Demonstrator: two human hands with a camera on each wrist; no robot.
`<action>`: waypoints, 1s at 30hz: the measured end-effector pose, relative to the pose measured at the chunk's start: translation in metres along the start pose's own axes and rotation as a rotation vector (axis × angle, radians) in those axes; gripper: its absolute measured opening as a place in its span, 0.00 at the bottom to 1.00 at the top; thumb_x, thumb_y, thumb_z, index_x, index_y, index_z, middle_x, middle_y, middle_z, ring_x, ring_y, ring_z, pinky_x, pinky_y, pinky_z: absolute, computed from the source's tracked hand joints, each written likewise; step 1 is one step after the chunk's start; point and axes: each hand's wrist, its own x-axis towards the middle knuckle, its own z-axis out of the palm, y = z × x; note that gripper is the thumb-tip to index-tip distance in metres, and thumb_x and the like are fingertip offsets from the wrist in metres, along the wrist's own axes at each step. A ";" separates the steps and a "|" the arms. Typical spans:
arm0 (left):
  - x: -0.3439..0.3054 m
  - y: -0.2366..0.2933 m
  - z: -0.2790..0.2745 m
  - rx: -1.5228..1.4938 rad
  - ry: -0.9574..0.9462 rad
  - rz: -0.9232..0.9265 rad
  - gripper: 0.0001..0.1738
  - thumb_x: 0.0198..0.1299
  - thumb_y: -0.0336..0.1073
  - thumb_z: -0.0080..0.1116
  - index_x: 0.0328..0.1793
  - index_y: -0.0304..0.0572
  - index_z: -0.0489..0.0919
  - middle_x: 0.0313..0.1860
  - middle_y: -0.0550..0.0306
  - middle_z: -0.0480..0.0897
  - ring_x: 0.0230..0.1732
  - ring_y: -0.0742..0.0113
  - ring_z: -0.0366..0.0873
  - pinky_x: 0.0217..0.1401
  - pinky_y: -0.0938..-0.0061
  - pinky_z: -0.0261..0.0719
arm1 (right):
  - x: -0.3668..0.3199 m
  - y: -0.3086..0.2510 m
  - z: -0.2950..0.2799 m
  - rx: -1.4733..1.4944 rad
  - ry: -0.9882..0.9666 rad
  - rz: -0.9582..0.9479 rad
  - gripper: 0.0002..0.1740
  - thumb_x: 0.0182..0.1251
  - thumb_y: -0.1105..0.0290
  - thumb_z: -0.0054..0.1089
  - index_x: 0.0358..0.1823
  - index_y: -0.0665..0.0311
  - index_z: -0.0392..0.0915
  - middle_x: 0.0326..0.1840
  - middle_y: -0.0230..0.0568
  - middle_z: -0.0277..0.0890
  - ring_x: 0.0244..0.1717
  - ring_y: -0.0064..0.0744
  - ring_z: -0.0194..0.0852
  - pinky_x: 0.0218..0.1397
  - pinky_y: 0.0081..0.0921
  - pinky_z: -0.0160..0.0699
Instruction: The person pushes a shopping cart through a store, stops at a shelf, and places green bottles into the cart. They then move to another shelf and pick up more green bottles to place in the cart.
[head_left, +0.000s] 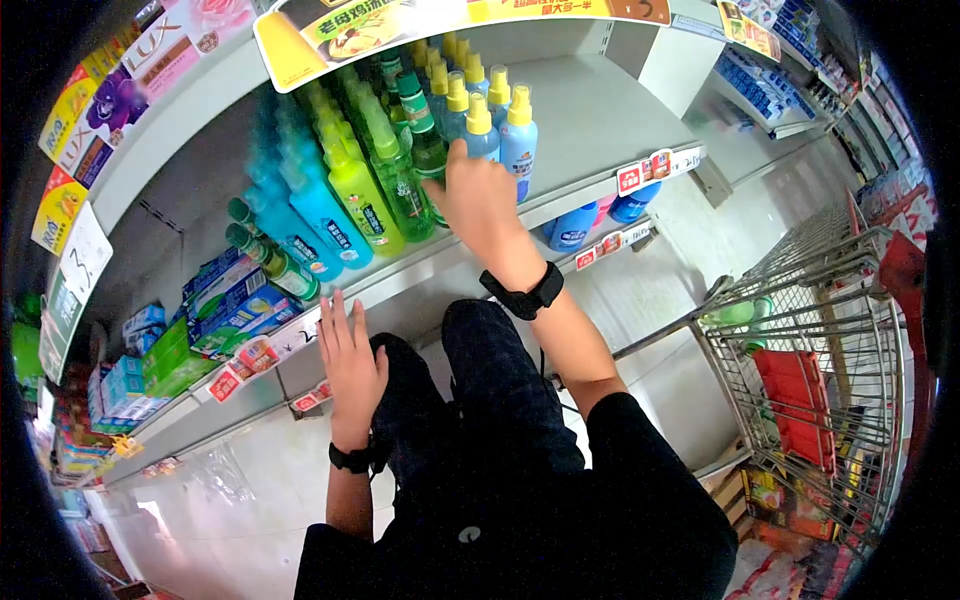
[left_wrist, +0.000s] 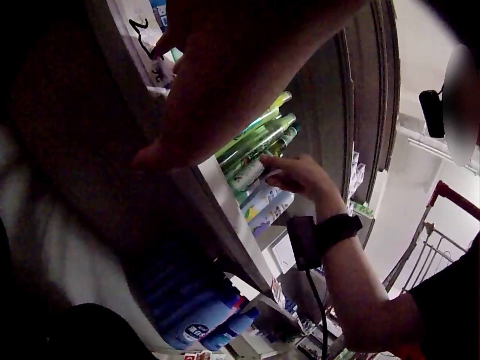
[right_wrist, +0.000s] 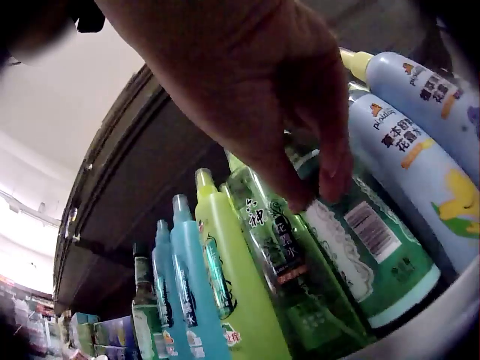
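My right hand [head_left: 480, 200] is at the shelf's front row, its thumb and fingers around the upper body of a dark green glass bottle [right_wrist: 375, 247]. The bottle stands upright between clear green spray bottles [head_left: 405, 190] and pale blue ones with yellow caps [head_left: 519, 145]. In the right wrist view the fingertips of this hand [right_wrist: 319, 191] lie against its label side, and the palm hides its neck. My left hand [head_left: 350, 370] rests with straight fingers on the price strip at the shelf edge, holding nothing; it looms dark in the left wrist view [left_wrist: 217, 90].
Blue and lime spray bottles [head_left: 362, 205] and boxes [head_left: 225, 310] fill the shelf to the left. Blue bottles [head_left: 572, 228] stand on a lower shelf. A metal cart [head_left: 800, 370] with a red panel is at the right. A curved sign [head_left: 440, 25] hangs above.
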 end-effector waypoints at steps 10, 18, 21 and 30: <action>0.001 -0.002 0.002 0.011 0.000 0.000 0.41 0.45 0.29 0.64 0.69 0.31 0.63 0.75 0.39 0.53 0.77 0.39 0.46 0.75 0.47 0.48 | -0.019 0.004 0.017 0.127 0.043 0.116 0.27 0.58 0.64 0.64 0.55 0.65 0.64 0.21 0.45 0.78 0.23 0.50 0.79 0.26 0.41 0.77; 0.001 -0.002 0.003 0.012 -0.002 -0.014 0.40 0.46 0.28 0.63 0.68 0.30 0.63 0.75 0.39 0.53 0.77 0.38 0.45 0.75 0.46 0.48 | -0.058 0.023 0.038 0.475 -0.054 0.141 0.25 0.60 0.68 0.65 0.54 0.71 0.65 0.43 0.50 0.76 0.43 0.40 0.80 0.39 0.32 0.82; 0.001 -0.002 0.004 0.021 0.010 -0.016 0.40 0.45 0.29 0.63 0.68 0.30 0.64 0.75 0.39 0.53 0.77 0.39 0.46 0.75 0.47 0.48 | -0.068 0.016 0.028 0.625 -0.112 0.205 0.26 0.62 0.69 0.63 0.57 0.73 0.65 0.54 0.52 0.71 0.56 0.39 0.74 0.48 0.31 0.81; 0.002 -0.002 0.005 -0.005 0.018 -0.024 0.39 0.44 0.28 0.63 0.67 0.30 0.65 0.74 0.39 0.54 0.76 0.39 0.46 0.75 0.47 0.48 | -0.075 0.018 0.039 0.795 -0.172 0.222 0.32 0.62 0.78 0.45 0.68 0.80 0.52 0.70 0.71 0.52 0.73 0.59 0.49 0.75 0.36 0.50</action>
